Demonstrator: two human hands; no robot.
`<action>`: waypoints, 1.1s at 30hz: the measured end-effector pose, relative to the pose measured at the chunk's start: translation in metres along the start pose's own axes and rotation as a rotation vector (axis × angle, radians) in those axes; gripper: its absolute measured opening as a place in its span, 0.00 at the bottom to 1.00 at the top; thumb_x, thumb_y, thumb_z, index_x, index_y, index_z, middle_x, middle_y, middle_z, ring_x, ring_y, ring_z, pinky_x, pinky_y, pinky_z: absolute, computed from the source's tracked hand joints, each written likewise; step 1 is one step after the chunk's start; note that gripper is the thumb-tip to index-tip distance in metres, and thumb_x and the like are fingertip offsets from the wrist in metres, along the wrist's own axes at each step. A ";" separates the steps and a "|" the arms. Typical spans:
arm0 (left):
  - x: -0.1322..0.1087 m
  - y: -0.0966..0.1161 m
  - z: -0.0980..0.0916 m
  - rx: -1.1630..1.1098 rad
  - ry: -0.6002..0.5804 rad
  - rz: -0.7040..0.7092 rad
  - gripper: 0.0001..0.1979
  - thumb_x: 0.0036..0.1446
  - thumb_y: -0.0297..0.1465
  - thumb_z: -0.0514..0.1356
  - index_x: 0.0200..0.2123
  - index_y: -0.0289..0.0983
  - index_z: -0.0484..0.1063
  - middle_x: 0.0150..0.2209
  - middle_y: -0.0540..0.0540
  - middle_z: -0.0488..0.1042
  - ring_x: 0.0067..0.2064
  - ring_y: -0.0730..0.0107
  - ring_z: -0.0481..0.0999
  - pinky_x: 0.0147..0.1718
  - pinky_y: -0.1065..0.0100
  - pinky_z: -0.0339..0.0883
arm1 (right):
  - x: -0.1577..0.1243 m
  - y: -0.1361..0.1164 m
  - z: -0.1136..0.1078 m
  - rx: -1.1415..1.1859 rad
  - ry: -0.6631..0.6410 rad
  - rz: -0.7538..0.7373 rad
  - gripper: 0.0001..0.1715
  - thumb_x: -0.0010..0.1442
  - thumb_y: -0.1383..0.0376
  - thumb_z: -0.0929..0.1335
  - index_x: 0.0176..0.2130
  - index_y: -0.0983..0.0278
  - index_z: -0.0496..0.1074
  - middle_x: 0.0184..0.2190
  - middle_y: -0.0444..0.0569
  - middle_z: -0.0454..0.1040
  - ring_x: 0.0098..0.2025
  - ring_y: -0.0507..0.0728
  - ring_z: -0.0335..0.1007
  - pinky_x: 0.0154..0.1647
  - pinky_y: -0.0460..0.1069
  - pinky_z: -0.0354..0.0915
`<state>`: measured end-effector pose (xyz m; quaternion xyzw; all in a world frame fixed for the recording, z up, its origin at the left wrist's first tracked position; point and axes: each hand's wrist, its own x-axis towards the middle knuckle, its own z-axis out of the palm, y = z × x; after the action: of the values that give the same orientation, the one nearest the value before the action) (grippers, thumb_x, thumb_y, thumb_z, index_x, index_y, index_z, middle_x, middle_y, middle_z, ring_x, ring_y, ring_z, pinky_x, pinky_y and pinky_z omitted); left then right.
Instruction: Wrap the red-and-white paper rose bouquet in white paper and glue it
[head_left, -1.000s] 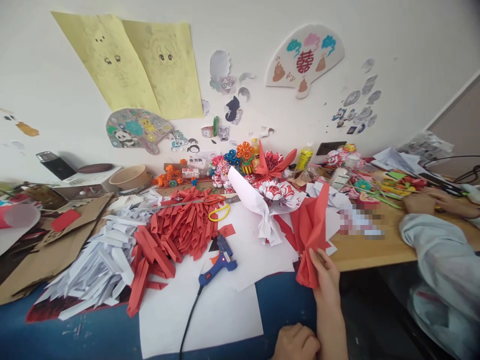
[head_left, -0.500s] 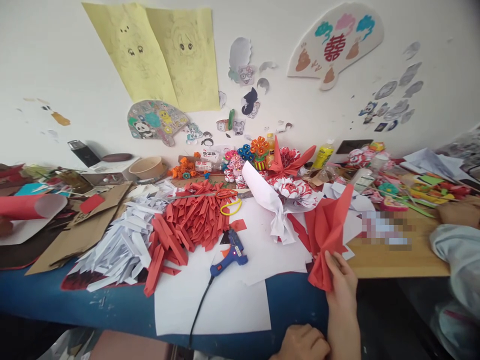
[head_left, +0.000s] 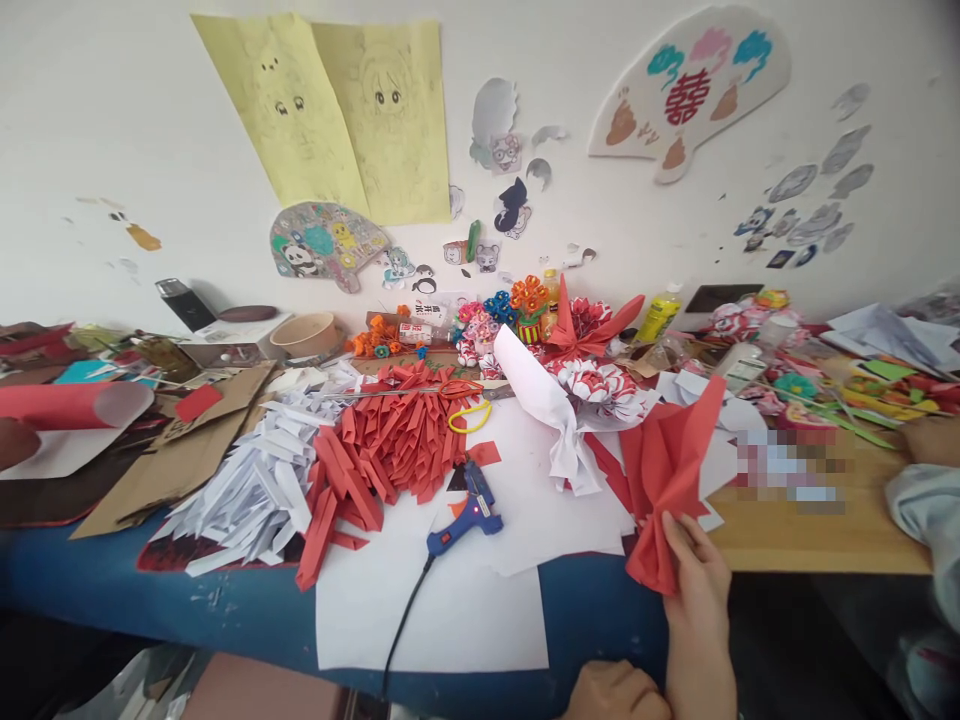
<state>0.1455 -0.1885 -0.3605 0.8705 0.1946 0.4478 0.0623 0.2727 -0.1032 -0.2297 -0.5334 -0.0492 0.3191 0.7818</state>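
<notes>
My right hand (head_left: 699,565) is closed round the gathered lower part of a creased red paper wrap (head_left: 679,450), which flares upward. Low in the view, my left hand (head_left: 616,692) is curled beside my right forearm, with nothing seen in it. A white paper wrap (head_left: 536,395) lies near red-and-white paper flowers (head_left: 600,385). A blue glue gun (head_left: 469,520) with a small red light rests on white sheets (head_left: 431,625). To its left are a heap of folded red strips (head_left: 405,430) and a heap of white ones (head_left: 259,485).
Flat cardboard (head_left: 169,460) lies at left, near another person's hand (head_left: 16,442) by a rolled red paper (head_left: 60,405). Yellow-handled scissors (head_left: 470,417) lie behind the glue gun. Another person's sleeve (head_left: 919,505) is at right. Bottles and paper flowers line the wall.
The whole view has shifted, so most things appear a little farther right. My right hand still holds the red wrap, and my left hand remains curled.
</notes>
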 end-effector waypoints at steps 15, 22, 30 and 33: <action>0.052 0.012 -0.060 -0.511 0.131 -0.217 0.10 0.57 0.24 0.53 0.24 0.38 0.65 0.23 0.49 0.74 0.23 0.77 0.73 0.23 0.74 0.63 | -0.004 0.000 -0.005 0.037 -0.066 -0.148 0.22 0.44 0.59 0.80 0.37 0.65 0.76 0.30 0.46 0.79 0.31 0.53 0.76 0.33 0.48 0.73; 0.145 0.007 -0.148 -0.330 0.179 -0.380 0.13 0.60 0.20 0.56 0.45 0.39 0.72 0.41 0.44 0.79 0.41 0.66 0.78 0.40 0.64 0.73 | -0.029 -0.016 0.012 0.117 -0.324 -0.224 0.15 0.45 0.57 0.80 0.29 0.63 0.77 0.27 0.46 0.76 0.29 0.52 0.73 0.34 0.48 0.72; 0.172 -0.015 -0.151 -0.149 0.199 -0.521 0.16 0.61 0.28 0.63 0.52 0.41 0.73 0.45 0.44 0.77 0.45 0.62 0.75 0.43 0.60 0.73 | -0.056 -0.003 0.031 0.143 -0.512 -0.004 0.15 0.42 0.60 0.81 0.29 0.63 0.78 0.28 0.47 0.78 0.28 0.54 0.73 0.28 0.47 0.70; 0.171 -0.018 -0.152 -0.097 0.205 -0.551 0.14 0.61 0.27 0.63 0.51 0.42 0.74 0.44 0.44 0.77 0.44 0.61 0.74 0.42 0.60 0.72 | -0.060 -0.001 0.035 0.153 -0.527 0.040 0.17 0.39 0.60 0.81 0.30 0.61 0.79 0.30 0.47 0.79 0.30 0.56 0.74 0.34 0.49 0.73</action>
<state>0.1080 -0.1146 -0.1461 0.7312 0.4070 0.5084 0.2032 0.2114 -0.1084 -0.1981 -0.3721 -0.2160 0.4651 0.7736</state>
